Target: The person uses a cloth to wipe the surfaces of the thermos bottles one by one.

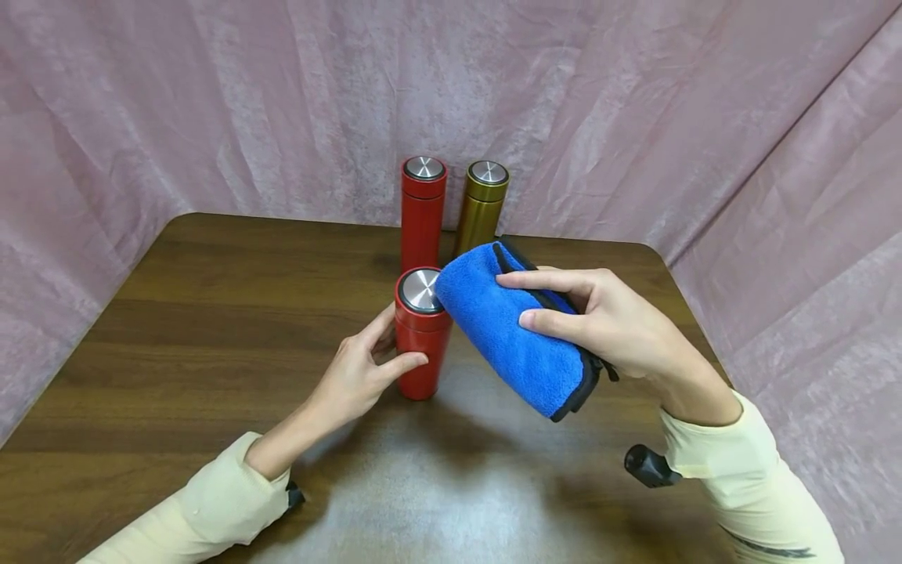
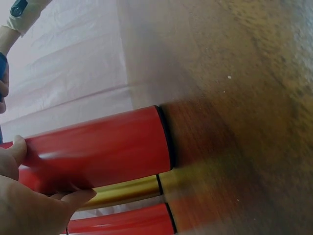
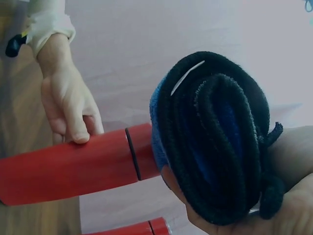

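1. Nearest me, pale sleeves [image 1: 726,462] are framing brown table [image 1: 211,329], whose wood is running widely toward the left edge; the right forearm is crossing above the right edge.
2. The left hand [image 1: 355,372] is gripping the near red bottle [image 1: 423,337] at mid-body: its thumb is curving across the near side, its fingers wrapping the left and far side, parted just by the bottle's width. The bottle is standing upright.
3. The right hand [image 1: 606,321] is holding the rolled blue cloth [image 1: 500,348] between thumb and fingers, parted by the roll's thickness. The cloth's left end is overlapping the bottle's lid; I cannot tell how firmly it is pressing.
4. Farther off, another red bottle [image 1: 421,227] is standing just behind, a gold bottle [image 1: 479,215] beside it on the right.
5. Pink curtain [image 1: 282,117] is hanging beyond the far edge.
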Available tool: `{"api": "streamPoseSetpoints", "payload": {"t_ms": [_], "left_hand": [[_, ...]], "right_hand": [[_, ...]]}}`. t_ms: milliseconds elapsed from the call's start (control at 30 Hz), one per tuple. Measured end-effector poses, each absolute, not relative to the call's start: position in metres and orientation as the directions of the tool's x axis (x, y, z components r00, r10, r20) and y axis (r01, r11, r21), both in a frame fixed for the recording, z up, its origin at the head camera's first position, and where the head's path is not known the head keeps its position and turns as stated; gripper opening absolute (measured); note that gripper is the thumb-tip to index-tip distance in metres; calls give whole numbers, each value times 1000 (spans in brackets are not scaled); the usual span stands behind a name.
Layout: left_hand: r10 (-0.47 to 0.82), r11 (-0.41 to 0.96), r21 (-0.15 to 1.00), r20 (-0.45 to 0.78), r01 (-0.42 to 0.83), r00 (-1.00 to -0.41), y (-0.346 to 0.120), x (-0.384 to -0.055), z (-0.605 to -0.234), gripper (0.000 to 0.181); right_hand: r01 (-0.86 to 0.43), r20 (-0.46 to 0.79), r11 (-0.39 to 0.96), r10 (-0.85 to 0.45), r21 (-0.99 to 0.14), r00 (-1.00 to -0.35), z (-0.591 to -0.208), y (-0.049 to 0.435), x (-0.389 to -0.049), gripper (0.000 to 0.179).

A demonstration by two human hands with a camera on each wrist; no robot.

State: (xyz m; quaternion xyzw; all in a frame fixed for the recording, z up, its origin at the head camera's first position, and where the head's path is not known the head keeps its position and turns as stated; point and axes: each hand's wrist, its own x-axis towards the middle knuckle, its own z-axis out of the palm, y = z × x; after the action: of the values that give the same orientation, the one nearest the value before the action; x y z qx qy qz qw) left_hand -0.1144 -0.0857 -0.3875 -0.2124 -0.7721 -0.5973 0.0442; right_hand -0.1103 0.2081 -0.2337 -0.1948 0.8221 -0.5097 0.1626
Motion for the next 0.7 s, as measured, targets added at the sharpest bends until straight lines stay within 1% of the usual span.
{"api": "streamPoseSetpoints", "payload": {"t_ms": [200, 467, 533, 700], "left_hand": [[276, 197, 908, 310, 369, -910, -85, -112, -386, 83], [286, 224, 898, 310, 378, -907, -86, -112, -385, 83], [292, 216, 899, 312, 380, -904, -86, -112, -385, 83], [304, 176, 909, 314, 377, -899, -85, -112, -386, 83]], "right_hand": [[-208, -51, 416, -533, -885, -845, -228, 204, -104, 42], [-340, -4, 442, -615, -830, -788, -222, 191, -114, 40], [-352, -15, 461, -624, -814, -782, -219, 188, -117, 41], [-359, -61, 543, -609, -759, -791, -210, 179, -126, 41]]}}
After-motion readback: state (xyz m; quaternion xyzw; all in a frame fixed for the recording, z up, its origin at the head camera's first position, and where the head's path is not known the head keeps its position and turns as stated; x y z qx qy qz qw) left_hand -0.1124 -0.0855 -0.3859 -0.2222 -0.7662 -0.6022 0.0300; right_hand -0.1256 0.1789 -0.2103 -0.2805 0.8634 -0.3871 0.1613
